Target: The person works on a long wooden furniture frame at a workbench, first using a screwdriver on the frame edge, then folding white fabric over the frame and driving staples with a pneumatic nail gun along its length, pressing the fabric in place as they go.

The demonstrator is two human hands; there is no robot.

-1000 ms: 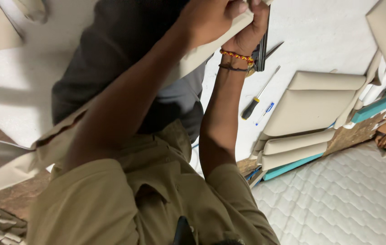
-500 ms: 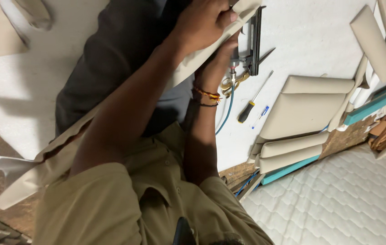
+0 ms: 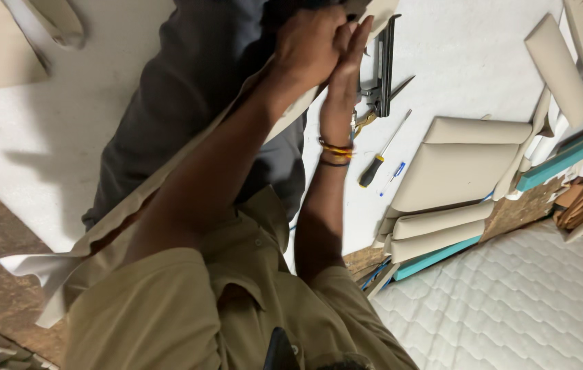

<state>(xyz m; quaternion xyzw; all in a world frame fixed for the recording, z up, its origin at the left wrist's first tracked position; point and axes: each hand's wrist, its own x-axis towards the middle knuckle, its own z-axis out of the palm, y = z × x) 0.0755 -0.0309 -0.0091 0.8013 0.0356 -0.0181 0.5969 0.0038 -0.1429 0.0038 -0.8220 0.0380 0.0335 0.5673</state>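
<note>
head view, looking down along both arms. left hand [image 3: 312, 48] closed over the edge of a long beige fabric strip [image 3: 168, 185] laid across a dark grey upholstered panel [image 3: 188, 82]. right hand [image 3: 346, 62] flat and upright, fingers straight, pressed against the left hand; banded wrist. black metal staple gun [image 3: 382, 68] just beside the right hand on the white work surface [image 3: 469, 62]. black-and-yellow-handled screwdriver [image 3: 380, 154] nearby. stacked beige cushioned pads [image 3: 455, 171] to the side. quilted white mattress [image 3: 524, 301] at the corner.

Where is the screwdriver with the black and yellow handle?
In the head view, the screwdriver lies on the white sheet, right of the right hand, between its wrist and the beige cushions.
</note>
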